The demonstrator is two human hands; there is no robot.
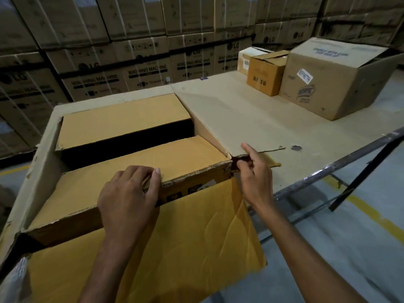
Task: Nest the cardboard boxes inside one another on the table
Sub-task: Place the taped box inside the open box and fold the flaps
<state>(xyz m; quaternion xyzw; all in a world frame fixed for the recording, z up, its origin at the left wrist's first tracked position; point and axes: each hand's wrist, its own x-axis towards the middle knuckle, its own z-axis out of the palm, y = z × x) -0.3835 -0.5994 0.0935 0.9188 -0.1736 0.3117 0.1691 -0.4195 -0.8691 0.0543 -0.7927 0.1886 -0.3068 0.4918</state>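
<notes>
On the left end of the desk [310, 130] stands a large open cardboard box [42, 154], and a smaller yellow-brown box [102, 182] already sits inside it, filling most of the opening. The smaller box has 2 top flaps folded inward, a far flap [124, 119] and a near flap [140, 165], with a dark gap between them. The left hand [129, 193] lies on the near flap, its fingers curled over the flap's near edge and its thumb alongside, so its grip holds that flap. The right hand [254, 171] is at the box's near right corner: the index finger is stretched out and touches the large box's right flap [229, 119], which lies spread flat on the desk with a torn near edge, while the other fingers are curled at the dark corner gap; I cannot tell whether that grip holds anything. A creased yellow flap [196, 237] hangs down on the near side, toward the person; which box it belongs to is unclear. At the far right of the desk 3 more boxes stand in a row, touching or just beside each other: a big brown box [328, 88] with open flaps, a medium orange-brown box [265, 75] and a small white box [246, 60]. Behind the desk rises a wall of stacked washing machine cartons [109, 51].
</notes>
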